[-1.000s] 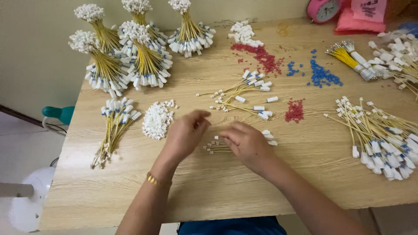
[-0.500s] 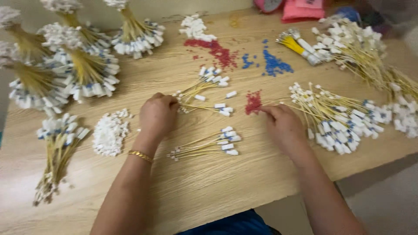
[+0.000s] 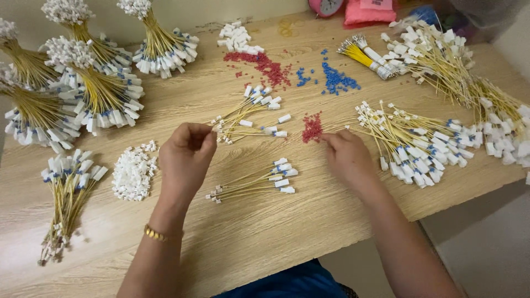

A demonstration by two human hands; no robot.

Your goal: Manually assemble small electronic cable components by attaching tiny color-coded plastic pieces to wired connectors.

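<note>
My left hand (image 3: pixel 186 155) hovers over the wooden table (image 3: pixel 265 232), fingers pinched on the end of a thin yellow wire (image 3: pixel 218 124) from the loose bunch of white-tipped wires (image 3: pixel 251 117). My right hand (image 3: pixel 346 157) rests on the table with its fingertips at the small pile of red plastic bits (image 3: pixel 312 128); whether it pinches one I cannot tell. Between my hands lies a small group of yellow wires with white connectors (image 3: pixel 256 185).
Tied bundles of yellow wires (image 3: pixel 99 94) stand at the far left. A heap of white connectors (image 3: pixel 132 172) and a flat bundle (image 3: pixel 66 204) lie left. Red bits (image 3: pixel 259 63) and blue bits (image 3: pixel 335 79) sit at the back; loose wire heaps (image 3: pixel 419 140) fill the right.
The camera view has shifted a little. My left hand lifted slightly with a wire end pinched. My right hand slid left from the right-hand wire heap to the small red pile.
</note>
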